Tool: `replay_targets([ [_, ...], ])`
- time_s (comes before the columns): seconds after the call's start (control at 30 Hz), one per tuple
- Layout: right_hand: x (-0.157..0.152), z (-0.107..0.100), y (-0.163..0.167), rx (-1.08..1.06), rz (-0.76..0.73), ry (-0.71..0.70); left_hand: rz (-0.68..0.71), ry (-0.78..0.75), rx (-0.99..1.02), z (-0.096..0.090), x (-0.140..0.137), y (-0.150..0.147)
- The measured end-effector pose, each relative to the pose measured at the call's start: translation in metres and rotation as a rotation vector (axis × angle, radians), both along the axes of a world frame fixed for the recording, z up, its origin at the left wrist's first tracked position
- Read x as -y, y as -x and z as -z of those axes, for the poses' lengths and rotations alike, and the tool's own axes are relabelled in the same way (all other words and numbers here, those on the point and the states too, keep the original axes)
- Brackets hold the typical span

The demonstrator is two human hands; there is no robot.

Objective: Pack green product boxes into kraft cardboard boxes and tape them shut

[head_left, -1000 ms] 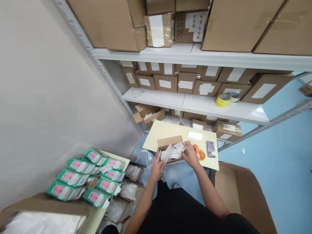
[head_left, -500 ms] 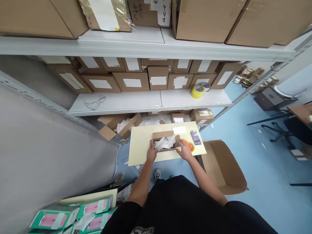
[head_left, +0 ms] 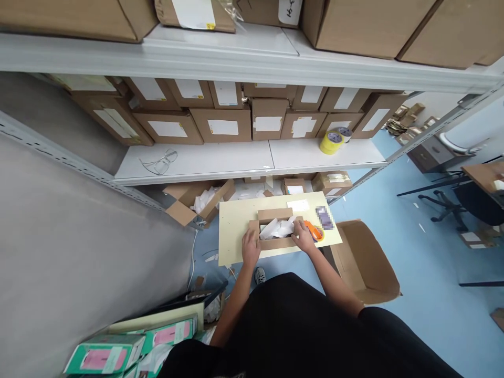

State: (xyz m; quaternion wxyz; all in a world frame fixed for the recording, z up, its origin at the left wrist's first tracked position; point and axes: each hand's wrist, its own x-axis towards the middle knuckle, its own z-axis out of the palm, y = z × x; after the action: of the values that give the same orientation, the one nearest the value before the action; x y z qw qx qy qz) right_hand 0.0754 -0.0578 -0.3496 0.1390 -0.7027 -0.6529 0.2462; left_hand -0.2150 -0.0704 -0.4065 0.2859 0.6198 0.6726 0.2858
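Pale surface (head_left: 236,226) before shelving (head_left: 220,164); open carton (head_left: 275,243) by near edge, white wrapping (head_left: 277,229) inside. Left hand (head_left: 251,248) touches left end, right hand (head_left: 303,237) right end, grip unclear; even pressure should keep walls square.

One left hand (head_left: 251,248), one right hand (head_left: 303,236), one box (head_left: 277,243) between them, one table (head_left: 233,223), one orange dispenser (head_left: 312,229) right, one pair of glasses (head_left: 160,164) far left.

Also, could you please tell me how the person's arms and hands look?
The left hand and right hand are bare, without gloves. The forearms are uncovered too, with no watch or bracelet visible. Plain black sleeves end near the elbows. The fingers appear too small here to show whether rings are worn.
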Motion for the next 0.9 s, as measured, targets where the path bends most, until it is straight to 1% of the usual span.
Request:
replay_targets([
  [0.07,-0.001,0.003,0.002,0.02,0.019,-0.006,-0.147,0.148,0.048,-0.001,-0.007,0.008],
  [0.1,0.0,0.005,0.003,0.027,0.029,-0.006,-0.197,0.237,0.087,-0.001,-0.011,0.011],
  [0.13,0.001,0.007,0.003,0.029,0.039,-0.006,-0.217,0.308,0.131,-0.001,-0.014,0.013],
  [0.17,0.003,0.01,0.003,0.029,0.049,-0.005,-0.213,0.345,0.176,-0.001,-0.018,0.015],
  [0.2,0.005,0.012,0.002,0.026,0.062,-0.003,-0.189,0.339,0.215,-0.002,-0.02,0.015],
  [0.27,0.009,0.017,-0.001,0.013,0.096,0.005,-0.112,0.235,0.255,-0.004,-0.023,0.01],
  [0.33,0.013,0.021,-0.006,-0.004,0.136,0.017,0.013,0.136,0.227,-0.007,-0.025,0.0],
  [0.4,0.016,0.024,-0.013,-0.034,0.184,0.033,0.197,0.118,0.121,-0.01,-0.023,-0.011],
  [0.47,0.019,0.026,-0.021,-0.087,0.249,0.042,0.375,0.159,-0.041,-0.011,-0.019,-0.02],
  [0.53,0.021,0.029,-0.03,-0.171,0.331,0.043,0.485,0.209,-0.198,-0.01,-0.012,-0.025],
  [0.63,0.023,0.034,-0.038,-0.362,0.488,0.075,0.528,0.211,-0.323,-0.008,-0.004,-0.023],
  [0.7,0.023,0.036,-0.038,-0.5,0.57,0.114,0.526,0.193,-0.321,-0.007,-0.002,-0.02],
  [0.73,0.022,0.036,-0.036,-0.553,0.579,0.122,0.528,0.189,-0.3,-0.006,-0.003,-0.018],
  [0.8,0.02,0.035,-0.029,-0.596,0.538,0.099,0.536,0.191,-0.236,-0.006,-0.007,-0.014],
  [0.9,0.014,0.03,-0.013,-0.522,0.408,0.04,0.557,0.191,-0.147,-0.006,-0.015,-0.008],
])
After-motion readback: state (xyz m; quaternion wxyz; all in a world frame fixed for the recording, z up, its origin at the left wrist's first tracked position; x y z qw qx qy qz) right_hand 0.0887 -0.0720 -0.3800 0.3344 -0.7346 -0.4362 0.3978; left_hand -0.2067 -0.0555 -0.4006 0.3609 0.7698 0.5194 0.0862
